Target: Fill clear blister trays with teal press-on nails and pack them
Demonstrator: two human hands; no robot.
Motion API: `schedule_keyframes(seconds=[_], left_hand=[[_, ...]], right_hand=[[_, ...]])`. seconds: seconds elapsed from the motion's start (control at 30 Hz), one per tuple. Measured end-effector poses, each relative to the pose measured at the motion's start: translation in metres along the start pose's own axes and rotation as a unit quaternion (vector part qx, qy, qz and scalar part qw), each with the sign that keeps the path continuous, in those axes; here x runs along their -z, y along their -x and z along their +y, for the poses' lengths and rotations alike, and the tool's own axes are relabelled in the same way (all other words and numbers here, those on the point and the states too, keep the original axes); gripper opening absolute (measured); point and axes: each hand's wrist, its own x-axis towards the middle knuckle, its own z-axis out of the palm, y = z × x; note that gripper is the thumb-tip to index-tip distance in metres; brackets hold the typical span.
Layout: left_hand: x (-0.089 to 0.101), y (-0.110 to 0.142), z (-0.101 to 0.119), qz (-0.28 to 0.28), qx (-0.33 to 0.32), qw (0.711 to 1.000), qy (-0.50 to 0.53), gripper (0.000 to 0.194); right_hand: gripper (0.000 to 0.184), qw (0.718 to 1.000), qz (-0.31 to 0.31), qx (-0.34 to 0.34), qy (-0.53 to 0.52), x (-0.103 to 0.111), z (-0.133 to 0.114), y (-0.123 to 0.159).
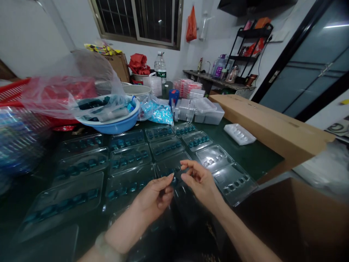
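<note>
My left hand point(159, 193) is closed in a pinch, thumb and forefinger together; anything between them is too small or hidden to make out. Close on its right, my right hand point(198, 178) has its fingers loosely curled, with a gap between thumb and fingertips and nothing visible there. Both hands hover over a clear plastic tray point(174, 160) with teal pieces in its row of hollows, partly hidden by my fingers. Around it lie several similar trays, such as one holding teal pieces point(131, 159) on the left. To the right, a clear tray point(236, 182) shows hollows without teal pieces.
A blue basin point(117, 125) with plastic-wrapped things stands back left, beside a bag of bright blue pieces point(162, 114). Clear plastic boxes point(208, 114) are stacked behind the trays. A long cardboard box point(267, 123) borders the dark green table point(261, 156) on the right.
</note>
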Motion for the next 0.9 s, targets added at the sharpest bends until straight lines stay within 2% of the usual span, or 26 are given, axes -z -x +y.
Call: schedule_keyframes(seconds=[0.07,0.17,0.27,0.37,0.43,0.5,0.6,0.73,0.9], left_hand=[[0.001,-0.002,-0.001,0.002,-0.004,1.000,-0.003,0.022],[0.000,-0.004,-0.005,-0.005,-0.008,1.000,-0.011,0.021],[-0.001,-0.003,-0.012,-0.012,-0.005,0.999,-0.044,0.025],[-0.002,-0.003,-0.019,-0.022,0.014,0.995,-0.095,0.029],[-0.003,-0.003,-0.021,-0.030,0.029,0.994,-0.101,0.028],[-0.004,-0.003,-0.018,-0.020,0.034,0.995,-0.089,0.023],[-0.001,-0.001,-0.009,0.023,0.011,0.997,-0.066,0.023],[0.011,0.006,0.005,0.038,-0.051,0.996,-0.065,0.026],[0.025,0.015,0.015,0.047,-0.092,0.992,-0.078,0.023]], right_hand=[[0.024,0.993,-0.031,0.054,0.096,0.002,-0.003,0.004],[0.017,0.983,-0.046,0.083,0.159,0.004,0.001,0.009],[0.016,0.984,-0.035,0.066,0.163,0.007,0.009,0.017],[0.013,0.987,-0.065,0.030,0.147,0.015,0.012,0.022],[0.011,0.983,-0.087,0.024,0.158,0.025,0.011,0.019],[0.012,0.974,-0.083,0.044,0.204,0.037,0.009,0.007],[0.014,0.937,-0.053,0.094,0.331,0.052,0.011,-0.023],[0.018,0.854,-0.091,0.129,0.495,0.053,0.023,-0.057],[0.019,0.821,-0.150,0.131,0.535,0.043,0.034,-0.070]])
